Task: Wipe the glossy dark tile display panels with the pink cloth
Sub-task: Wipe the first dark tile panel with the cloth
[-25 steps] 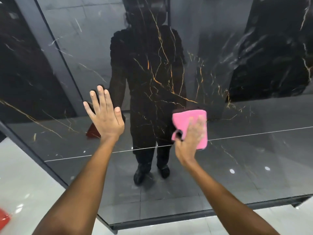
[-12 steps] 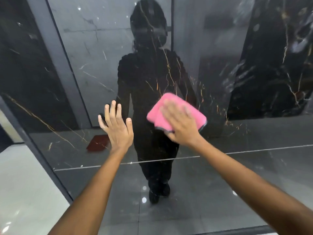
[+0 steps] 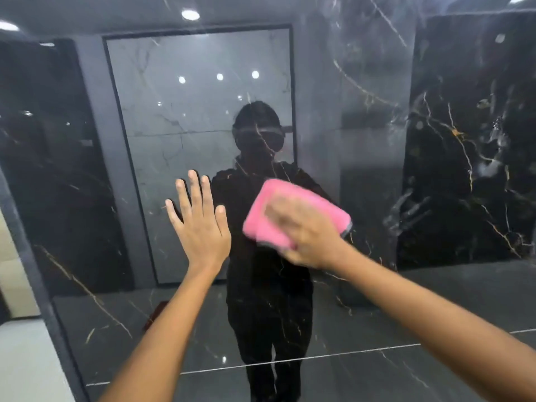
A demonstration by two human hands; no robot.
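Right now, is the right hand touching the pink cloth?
Touching. The head view shows the right hand laid flat over the pink cloth, fingers overlapping it with no gap, pressing it to the dark tile panel.

Pink cloth [image 3: 293, 214] with grey edging; black panel [image 3: 452, 158] veined gold.

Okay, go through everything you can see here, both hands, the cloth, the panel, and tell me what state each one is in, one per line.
Left hand: open, fingers straight and spread, palm toward the panel.
Right hand: motion-blurred, lying over the cloth; its grip is unclear.
Folded pink cloth with grey edging: bunched, under the right hand, against the panel.
Glossy dark marble-veined tile panel: upright, mirror-like, faint streaks at upper right.
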